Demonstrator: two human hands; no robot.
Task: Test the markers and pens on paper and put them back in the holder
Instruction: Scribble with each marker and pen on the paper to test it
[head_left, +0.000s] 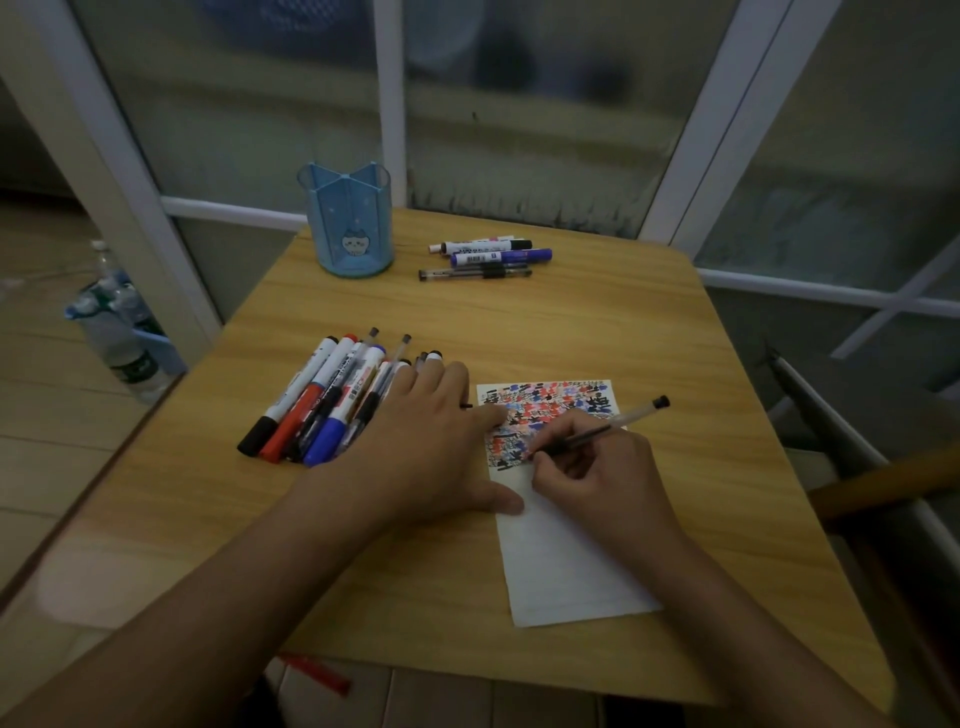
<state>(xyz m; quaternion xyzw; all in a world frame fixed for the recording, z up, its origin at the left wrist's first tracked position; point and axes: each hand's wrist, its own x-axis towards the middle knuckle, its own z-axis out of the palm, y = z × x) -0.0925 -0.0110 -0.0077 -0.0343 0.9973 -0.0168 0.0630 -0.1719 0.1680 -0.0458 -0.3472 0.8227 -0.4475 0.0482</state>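
Right hand (592, 467) grip pinches a pen (597, 430), tip on paper (566, 551); left hand (436, 441) presses flat, fingers straight.

— Dim room, low light. Small wooden table (597, 332) with rounded corners, pale grain.

— Beyond the far edge?

— Frosted glass panels (545, 119) in white frames (389, 98), blurred shapes behind.

— On the left?

— Pale tiled floor (41, 415), plastic water bottles (117, 332) standing near a white post.

— On the right?

— Part of a chair (883, 483) with a wooden rail, just beside the table. Something red (317, 673) on the floor under the near edge.
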